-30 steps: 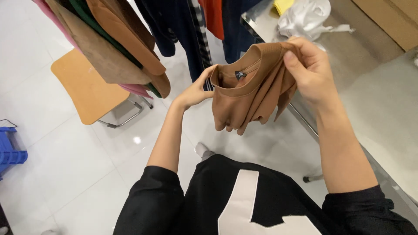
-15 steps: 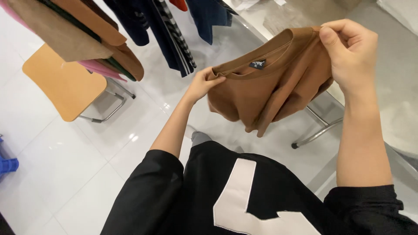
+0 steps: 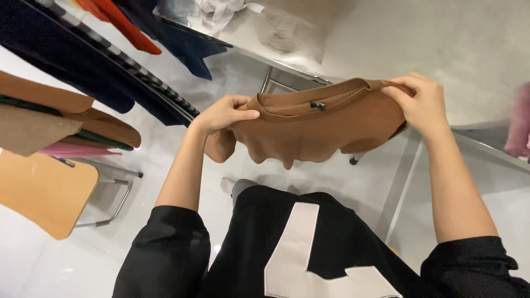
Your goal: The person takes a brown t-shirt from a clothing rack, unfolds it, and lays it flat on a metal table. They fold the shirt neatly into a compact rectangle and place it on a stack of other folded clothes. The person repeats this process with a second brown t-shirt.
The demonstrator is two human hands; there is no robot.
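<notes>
A brown sweatshirt (image 3: 320, 129) hangs folded between my two hands, its neckline with a small dark label facing up. My left hand (image 3: 223, 113) pinches its left shoulder. Its right shoulder is pinched by my right hand (image 3: 422, 102). The garment is stretched flat in the air in front of my chest, just before the edge of a grey metal table (image 3: 430, 49). My black top with a white patch (image 3: 309, 248) fills the lower frame.
A rack of hanging clothes (image 3: 83, 66) in navy, striped, orange and brown runs along the left. A tan wooden chair (image 3: 44, 190) stands lower left on the white floor. White cloth (image 3: 221, 8) lies on the table's far end; a pink item (image 3: 519, 127) sits at the right edge.
Both hands have drawn apart, spreading the sweatshirt out level by its shoulders. The view has swung toward the table.
</notes>
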